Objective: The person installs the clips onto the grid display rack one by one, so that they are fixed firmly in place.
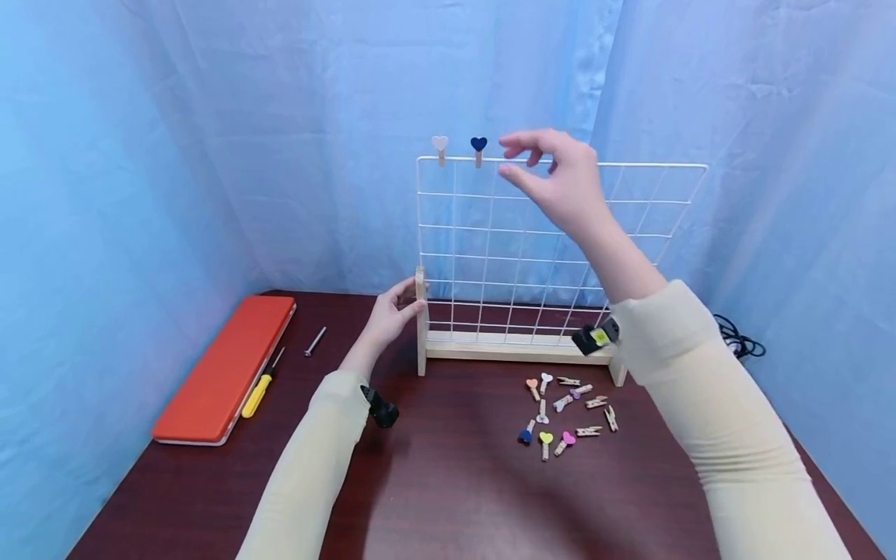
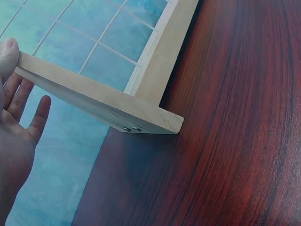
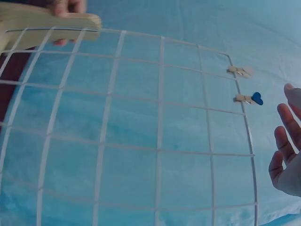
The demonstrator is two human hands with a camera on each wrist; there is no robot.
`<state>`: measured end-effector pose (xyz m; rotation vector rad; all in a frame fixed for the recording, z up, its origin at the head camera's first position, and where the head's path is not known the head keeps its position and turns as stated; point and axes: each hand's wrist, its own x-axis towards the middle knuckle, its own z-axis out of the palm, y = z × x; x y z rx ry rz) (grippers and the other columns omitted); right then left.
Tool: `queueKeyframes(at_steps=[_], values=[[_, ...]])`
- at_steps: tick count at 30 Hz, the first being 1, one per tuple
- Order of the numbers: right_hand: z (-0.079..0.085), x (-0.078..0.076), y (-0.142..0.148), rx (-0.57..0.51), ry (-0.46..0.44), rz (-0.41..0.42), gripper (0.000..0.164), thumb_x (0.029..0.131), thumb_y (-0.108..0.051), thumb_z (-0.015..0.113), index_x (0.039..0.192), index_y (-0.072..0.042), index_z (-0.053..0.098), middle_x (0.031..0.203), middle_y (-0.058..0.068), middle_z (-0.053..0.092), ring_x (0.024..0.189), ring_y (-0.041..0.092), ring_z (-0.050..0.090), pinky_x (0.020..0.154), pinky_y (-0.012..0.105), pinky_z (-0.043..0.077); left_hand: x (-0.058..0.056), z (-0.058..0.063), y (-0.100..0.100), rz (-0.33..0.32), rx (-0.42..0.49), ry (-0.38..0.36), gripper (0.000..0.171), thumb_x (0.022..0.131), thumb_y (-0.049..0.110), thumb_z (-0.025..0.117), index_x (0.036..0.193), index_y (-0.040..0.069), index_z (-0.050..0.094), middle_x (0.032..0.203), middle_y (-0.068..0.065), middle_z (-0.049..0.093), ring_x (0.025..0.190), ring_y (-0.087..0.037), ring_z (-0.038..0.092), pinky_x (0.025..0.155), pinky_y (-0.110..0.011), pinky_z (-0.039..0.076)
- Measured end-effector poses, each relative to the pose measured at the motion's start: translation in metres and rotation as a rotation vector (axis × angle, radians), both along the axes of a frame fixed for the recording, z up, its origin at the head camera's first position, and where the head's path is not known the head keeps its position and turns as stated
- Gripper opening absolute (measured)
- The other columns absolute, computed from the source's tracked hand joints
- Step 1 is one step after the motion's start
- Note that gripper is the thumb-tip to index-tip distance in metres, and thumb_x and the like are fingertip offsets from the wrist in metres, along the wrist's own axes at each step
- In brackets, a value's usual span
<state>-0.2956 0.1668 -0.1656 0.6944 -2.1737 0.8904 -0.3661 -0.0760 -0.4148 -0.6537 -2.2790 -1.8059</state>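
Observation:
A white wire grid panel [image 1: 490,229] stands upright in a wooden base. My left hand [image 1: 386,317] grips the base's left wooden post [image 1: 421,342], thumb on one side and fingers on the other; the left wrist view shows this post [image 2: 94,92] with two screws low down. On the panel's top wire sit a mini clothespin with a white heart [image 1: 439,143] and another with a navy heart [image 1: 479,145]. Just right of the navy one, my right hand [image 1: 568,177] is raised with thumb and fingers apart, holding nothing; the right wrist view also shows the navy heart clothespin [image 3: 256,98] near its fingers.
Several loose mini clothespins, including a yellow-heart one [image 1: 546,440] and a pink-heart one [image 1: 568,439], lie before the panel. At left are a red case [image 1: 227,369], a yellow-handled screwdriver [image 1: 257,396] and a bolt [image 1: 316,341]. Black cable [image 1: 742,342] lies at right.

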Motion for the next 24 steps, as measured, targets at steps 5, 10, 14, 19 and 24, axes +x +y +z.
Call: queueKeyframes(at_steps=[5, 10, 14, 19, 24], values=[[-0.041, 0.015, 0.02, 0.143, 0.015, 0.057, 0.029, 0.077, -0.028, 0.069, 0.105, -0.018, 0.066, 0.098, -0.007, 0.065, 0.083, 0.008, 0.049, 0.07, 0.024, 0.036, 0.013, 0.013, 0.002, -0.007, 0.005, -0.012, 0.048, 0.085, 0.017, 0.06, 0.13, 0.009, 0.046, 0.12, -0.014, 0.056, 0.108, -0.024, 0.052, 0.089, -0.039, 0.043], [-0.094, 0.021, 0.042, 0.25, -0.03, 0.119, 0.03, 0.076, -0.025, 0.071, 0.104, -0.017, 0.066, 0.098, -0.004, 0.066, 0.083, 0.008, 0.049, 0.07, 0.026, 0.038, 0.023, 0.023, 0.001, 0.005, -0.007, -0.042, 0.051, 0.085, 0.02, 0.059, 0.131, 0.007, 0.044, 0.122, -0.017, 0.054, 0.109, -0.026, 0.051, 0.091, -0.041, 0.042], [-0.146, 0.025, 0.059, 0.326, -0.107, 0.161, 0.033, 0.075, -0.025, 0.072, 0.106, -0.019, 0.065, 0.102, -0.003, 0.065, 0.089, 0.011, 0.052, 0.075, 0.029, 0.041, 0.025, 0.025, 0.001, 0.005, -0.011, -0.029, 0.048, 0.085, 0.014, 0.059, 0.131, 0.006, 0.044, 0.121, -0.02, 0.053, 0.109, -0.027, 0.052, 0.09, -0.041, 0.043], [-0.215, 0.034, 0.078, 0.397, -0.245, 0.244, 0.036, 0.074, -0.027, 0.072, 0.109, -0.019, 0.063, 0.104, -0.004, 0.063, 0.091, 0.016, 0.054, 0.076, 0.031, 0.042, 0.025, 0.024, 0.001, 0.0, -0.013, 0.001, 0.047, 0.086, 0.012, 0.058, 0.13, 0.004, 0.045, 0.12, -0.02, 0.054, 0.109, -0.027, 0.052, 0.09, -0.041, 0.042], [-0.264, 0.045, 0.09, 0.496, -0.308, 0.362, 0.032, 0.072, -0.025, 0.073, 0.103, -0.021, 0.066, 0.102, -0.01, 0.062, 0.095, 0.014, 0.054, 0.078, 0.027, 0.043, 0.024, 0.024, 0.001, 0.004, -0.009, 0.004, 0.047, 0.085, 0.013, 0.059, 0.13, 0.006, 0.045, 0.12, -0.016, 0.056, 0.109, -0.026, 0.051, 0.09, -0.042, 0.042]])
